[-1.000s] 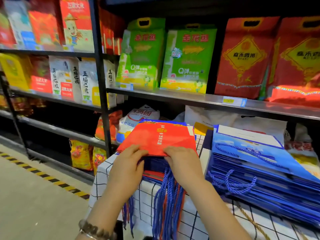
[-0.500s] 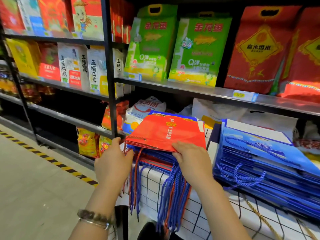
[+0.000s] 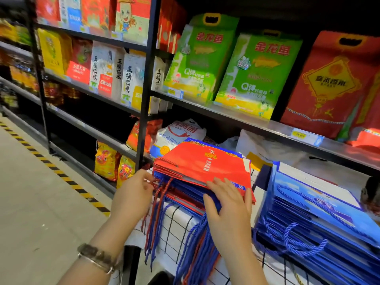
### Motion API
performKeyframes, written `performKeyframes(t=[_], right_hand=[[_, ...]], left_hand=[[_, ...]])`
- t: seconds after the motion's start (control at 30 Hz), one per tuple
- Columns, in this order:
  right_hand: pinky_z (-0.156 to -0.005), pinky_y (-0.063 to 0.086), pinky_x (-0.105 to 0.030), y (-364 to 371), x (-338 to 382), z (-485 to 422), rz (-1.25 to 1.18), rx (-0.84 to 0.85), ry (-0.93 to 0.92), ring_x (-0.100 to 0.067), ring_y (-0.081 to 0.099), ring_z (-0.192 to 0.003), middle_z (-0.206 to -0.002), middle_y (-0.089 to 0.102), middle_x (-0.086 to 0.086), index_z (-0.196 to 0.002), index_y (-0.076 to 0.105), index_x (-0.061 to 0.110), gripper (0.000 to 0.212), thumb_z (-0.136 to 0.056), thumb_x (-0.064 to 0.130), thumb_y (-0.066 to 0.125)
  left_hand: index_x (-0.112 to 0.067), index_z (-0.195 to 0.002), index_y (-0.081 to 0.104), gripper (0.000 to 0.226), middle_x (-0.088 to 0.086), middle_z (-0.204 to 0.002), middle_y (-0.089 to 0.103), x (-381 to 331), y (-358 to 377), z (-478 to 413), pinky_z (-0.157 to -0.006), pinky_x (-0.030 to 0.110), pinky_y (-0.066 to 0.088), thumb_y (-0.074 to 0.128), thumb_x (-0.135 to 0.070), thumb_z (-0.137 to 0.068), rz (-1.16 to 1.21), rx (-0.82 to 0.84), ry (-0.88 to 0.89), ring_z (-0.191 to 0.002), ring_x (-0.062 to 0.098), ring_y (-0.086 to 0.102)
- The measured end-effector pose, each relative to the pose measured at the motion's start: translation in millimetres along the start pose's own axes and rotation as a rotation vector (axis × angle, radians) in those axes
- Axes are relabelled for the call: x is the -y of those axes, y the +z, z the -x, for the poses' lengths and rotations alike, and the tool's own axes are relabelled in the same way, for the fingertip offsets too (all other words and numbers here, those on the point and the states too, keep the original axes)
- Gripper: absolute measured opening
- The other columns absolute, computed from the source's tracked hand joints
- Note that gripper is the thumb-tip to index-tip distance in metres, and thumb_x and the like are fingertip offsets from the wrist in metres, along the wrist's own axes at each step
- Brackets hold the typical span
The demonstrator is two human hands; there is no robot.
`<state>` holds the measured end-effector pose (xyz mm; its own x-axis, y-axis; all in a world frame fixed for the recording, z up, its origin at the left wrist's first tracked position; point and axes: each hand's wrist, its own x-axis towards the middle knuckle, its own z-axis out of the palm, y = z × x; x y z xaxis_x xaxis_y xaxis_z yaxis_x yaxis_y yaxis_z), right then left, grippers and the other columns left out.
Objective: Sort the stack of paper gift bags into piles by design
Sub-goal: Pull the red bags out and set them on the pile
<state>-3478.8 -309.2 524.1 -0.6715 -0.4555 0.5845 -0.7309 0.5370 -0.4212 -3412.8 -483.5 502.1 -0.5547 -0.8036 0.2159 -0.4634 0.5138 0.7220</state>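
Note:
A mixed stack of flat paper gift bags [image 3: 185, 190] lies on a table with a white grid-pattern cloth [image 3: 176, 225]; red and blue rope handles hang over its front edge. A red bag with gold lettering [image 3: 203, 161] tops the stack. My left hand [image 3: 132, 194] is at the stack's left corner, fingertips on the red cord handles there. My right hand [image 3: 228, 210] grips the near edge of the upper bags, thumb under and fingers over. A separate pile of blue bags [image 3: 320, 210] lies to the right.
A black metal shelf unit [image 3: 148, 83] stands right behind the table, holding green rice bags [image 3: 253, 73], red rice bags [image 3: 329, 85] and other sacks. A tiled aisle floor with a yellow-black stripe [image 3: 61, 175] runs along the left.
My left hand slid from the stack's near edge out to its left corner at the red cords. The camera moved closer and panned right; my right hand stays at the near edge.

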Motion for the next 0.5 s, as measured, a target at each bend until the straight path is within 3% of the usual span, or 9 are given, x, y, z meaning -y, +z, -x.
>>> performKeyframes(t=[0.13,0.23,0.33,0.37,0.43,0.47,0.5], right_hand=[[-0.102,-0.032,-0.017,-0.1,-2.0,8.2,0.035,0.116,0.002,0.008,0.015,-0.134,-0.126,0.027,0.032,-0.125,0.054,0.039,0.053,-0.079,0.052,0.031],[-0.102,-0.031,-0.018,-4.5,-2.0,7.4,0.064,0.167,-0.011,0.011,0.007,-0.133,-0.130,0.019,0.033,-0.126,0.053,0.039,0.050,-0.083,0.053,0.030],[-0.103,-0.028,-0.019,-4.9,-10.3,8.3,0.053,0.265,-0.043,0.013,-0.011,-0.130,-0.138,0.002,0.029,-0.130,0.048,0.039,0.045,-0.090,0.055,0.033],[-0.108,-0.021,-0.022,-3.7,-10.3,9.8,0.012,0.243,-0.044,0.014,-0.009,-0.132,-0.139,0.005,0.028,-0.127,0.052,0.038,0.050,-0.085,0.058,0.033],[-0.113,0.012,-0.034,1.9,-9.2,13.0,-0.099,0.040,-0.082,0.012,0.017,-0.132,-0.137,0.034,0.022,-0.112,0.066,0.031,0.052,-0.077,0.057,0.037],[-0.105,0.028,-0.033,4.9,-7.4,14.2,-0.151,-0.036,-0.115,0.010,0.034,-0.123,-0.128,0.049,0.020,-0.105,0.070,0.028,0.049,-0.078,0.058,0.042],[-0.097,0.034,-0.024,6.0,-1.3,15.7,-0.191,-0.029,-0.143,0.009,0.042,-0.112,-0.117,0.055,0.024,-0.102,0.071,0.028,0.052,-0.078,0.064,0.043]], left_hand=[[-0.028,-0.130,0.043,0.044,-0.007,-0.084,0.058,-4.2,4.7,1.9,-0.057,0.028,0.038,0.057,-0.029,-0.089,0.050,-0.008,0.001,-0.077,0.017,0.055],[-0.027,-0.111,0.061,0.022,-0.002,-0.094,0.065,-1.4,7.0,-3.5,-0.059,0.027,0.040,0.050,-0.027,-0.092,-0.058,-0.035,-0.035,-0.078,0.019,0.057],[-0.020,-0.088,0.063,0.013,-0.001,-0.080,0.060,2.5,0.8,-4.9,-0.054,0.027,0.037,0.050,-0.024,-0.091,0.031,-0.022,-0.043,-0.067,0.017,0.054],[-0.015,-0.080,0.061,0.015,-0.001,-0.070,0.056,2.4,-2.5,-4.8,-0.052,0.026,0.036,0.051,-0.021,-0.090,0.152,-0.021,-0.043,-0.061,0.016,0.051],[-0.010,-0.061,0.049,0.028,0.001,-0.054,0.044,-7.2,-18.1,-2.5,-0.048,0.024,0.031,0.050,-0.009,-0.089,0.583,0.087,-0.137,-0.049,0.015,0.039],[-0.012,-0.057,0.043,0.033,0.000,-0.050,0.039,-14.5,-26.4,-0.4,-0.044,0.022,0.028,0.049,-0.006,-0.089,0.803,0.189,-0.190,-0.045,0.014,0.033],[-0.015,-0.056,0.040,0.035,-0.002,-0.047,0.036,-21.7,-30.9,2.4,-0.041,0.020,0.027,0.050,-0.007,-0.089,0.951,0.286,-0.194,-0.042,0.012,0.031]])
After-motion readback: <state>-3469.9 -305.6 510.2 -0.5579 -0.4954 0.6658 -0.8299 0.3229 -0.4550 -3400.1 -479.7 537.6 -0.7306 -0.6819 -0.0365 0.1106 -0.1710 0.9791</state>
